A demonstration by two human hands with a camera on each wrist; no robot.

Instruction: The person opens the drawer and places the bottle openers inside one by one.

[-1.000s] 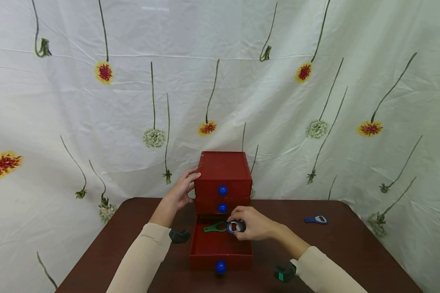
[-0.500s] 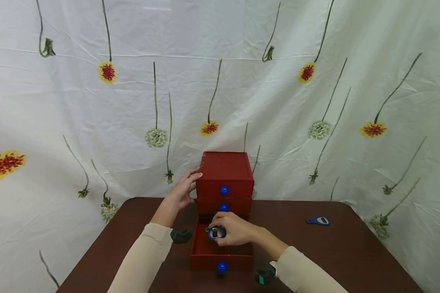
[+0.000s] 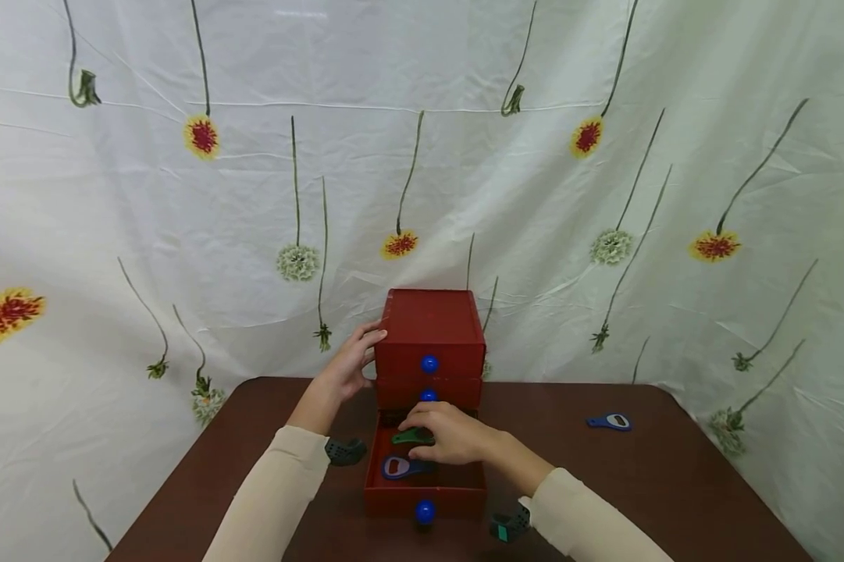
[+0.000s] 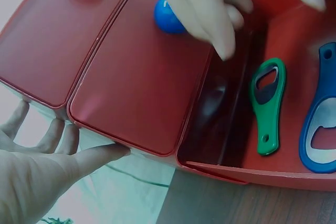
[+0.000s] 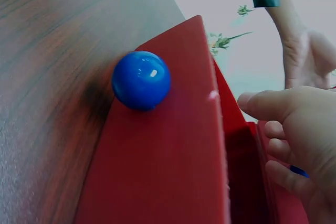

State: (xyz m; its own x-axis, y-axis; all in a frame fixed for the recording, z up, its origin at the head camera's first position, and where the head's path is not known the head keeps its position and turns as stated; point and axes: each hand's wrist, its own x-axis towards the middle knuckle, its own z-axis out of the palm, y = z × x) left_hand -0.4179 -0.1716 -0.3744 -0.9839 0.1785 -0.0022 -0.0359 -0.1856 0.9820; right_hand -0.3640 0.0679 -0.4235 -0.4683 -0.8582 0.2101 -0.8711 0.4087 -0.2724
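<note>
A small red chest of drawers (image 3: pixel 432 316) with blue ball knobs stands on the table, its bottom drawer (image 3: pixel 393 499) pulled out. Inside lie a green bottle opener (image 4: pixel 268 108) and a blue bottle opener (image 4: pixel 320 103), side by side and apart. My right hand (image 3: pixel 453 434) hovers over the drawer, thumb and fingers spread with nothing between them. It covers part of both openers in the head view. My left hand (image 3: pixel 346 365) rests against the chest's left side, fingers extended along it.
Another blue bottle opener (image 3: pixel 610 421) lies on the dark brown table (image 3: pixel 569 468), right of the chest. A white cloth with printed flowers (image 3: pixel 520 179) hangs behind the table. The drawer's blue knob (image 5: pixel 140 80) juts out in front.
My right hand moved left over the drawer with the blue bottle opener, then let it go beside the green one. My left hand stays on the chest.
</note>
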